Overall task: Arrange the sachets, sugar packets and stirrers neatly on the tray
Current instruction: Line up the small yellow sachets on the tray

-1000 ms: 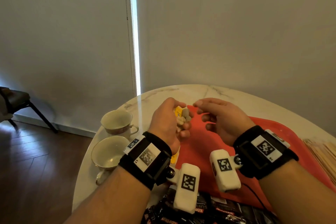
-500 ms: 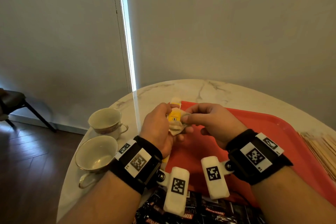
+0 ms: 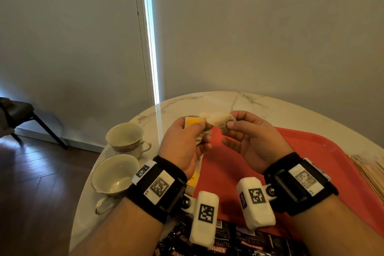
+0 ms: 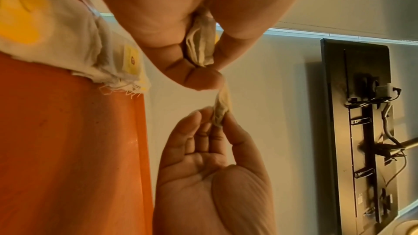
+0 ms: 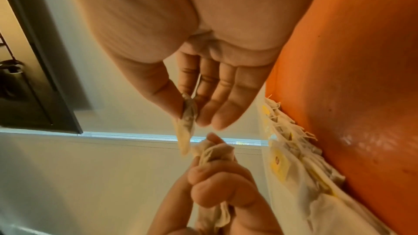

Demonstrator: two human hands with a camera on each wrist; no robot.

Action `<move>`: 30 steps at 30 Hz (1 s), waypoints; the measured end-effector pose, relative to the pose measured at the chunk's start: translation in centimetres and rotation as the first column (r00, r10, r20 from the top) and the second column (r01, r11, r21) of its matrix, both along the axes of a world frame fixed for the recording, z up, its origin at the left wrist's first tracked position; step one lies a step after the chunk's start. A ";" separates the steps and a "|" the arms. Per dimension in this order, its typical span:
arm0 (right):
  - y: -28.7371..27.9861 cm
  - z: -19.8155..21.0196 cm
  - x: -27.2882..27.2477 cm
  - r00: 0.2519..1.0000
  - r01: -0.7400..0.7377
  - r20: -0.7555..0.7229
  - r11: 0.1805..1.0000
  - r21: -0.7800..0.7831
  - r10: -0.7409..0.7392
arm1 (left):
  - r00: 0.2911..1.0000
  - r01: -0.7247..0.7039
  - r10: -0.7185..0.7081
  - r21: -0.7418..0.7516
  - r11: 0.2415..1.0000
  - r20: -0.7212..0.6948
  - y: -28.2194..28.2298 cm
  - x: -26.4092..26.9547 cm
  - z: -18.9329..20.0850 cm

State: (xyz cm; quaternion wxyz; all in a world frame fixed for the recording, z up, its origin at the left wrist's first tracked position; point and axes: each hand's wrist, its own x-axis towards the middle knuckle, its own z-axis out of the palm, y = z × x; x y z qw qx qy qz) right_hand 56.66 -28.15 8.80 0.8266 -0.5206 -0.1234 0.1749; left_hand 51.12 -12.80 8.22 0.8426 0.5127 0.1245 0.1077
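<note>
My left hand (image 3: 202, 133) grips a bunch of pale tea bags (image 4: 200, 45) with a yellow tag (image 3: 193, 121), held above the left rim of the red tray (image 3: 311, 151). Just to its right, my right hand (image 3: 227, 124) pinches a single tea bag (image 3: 217, 119) between thumb and forefinger, its other fingers loose. In the right wrist view that single tea bag (image 5: 186, 124) hangs just beside the bunch (image 5: 212, 151). More tea bags (image 5: 294, 158) lie heaped along the tray's edge. Black sachets (image 3: 239, 241) lie at the table's near edge, and wooden stirrers (image 3: 369, 172) lie right of the tray.
Two empty teacups (image 3: 124, 137) (image 3: 114, 174) stand on the round marble table (image 3: 218, 100) left of the tray. A dark chair (image 3: 18, 114) stands on the wood floor at far left. The wall and a window blind are close behind the table.
My right hand came in to the bunch in my left hand, pinched one tea bag and has drawn it a little to the right, away from the bunch.
</note>
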 end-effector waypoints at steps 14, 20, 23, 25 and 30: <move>-0.7 0.7 0.9 0.881 0.401 0.245 0.914 0.070 -0.405 | 0.990 -0.138 0.139 0.045 0.989 -0.016 1.0 0.6 -0.4; 0.3 -0.2 0.1 0.805 0.390 0.545 0.902 -0.185 -0.236 | 0.999 -0.052 0.051 0.062 0.997 0.017 0.0 0.3 -0.3; 0.6 -0.1 -0.6 0.752 0.332 0.658 0.884 -0.330 -0.038 | 0.998 -0.013 0.010 0.052 0.999 0.060 -0.2 0.0 -0.1; 0.7 0.1 -0.8 0.764 0.265 0.644 0.891 -0.368 0.038 | 0.997 -0.001 -0.004 0.055 0.998 0.079 -0.1 0.0 -0.1; 0.1 0.4 -0.6 0.820 0.116 0.562 0.928 -0.355 0.112 | 0.996 -0.017 0.010 0.079 0.997 0.087 0.4 0.2 -0.4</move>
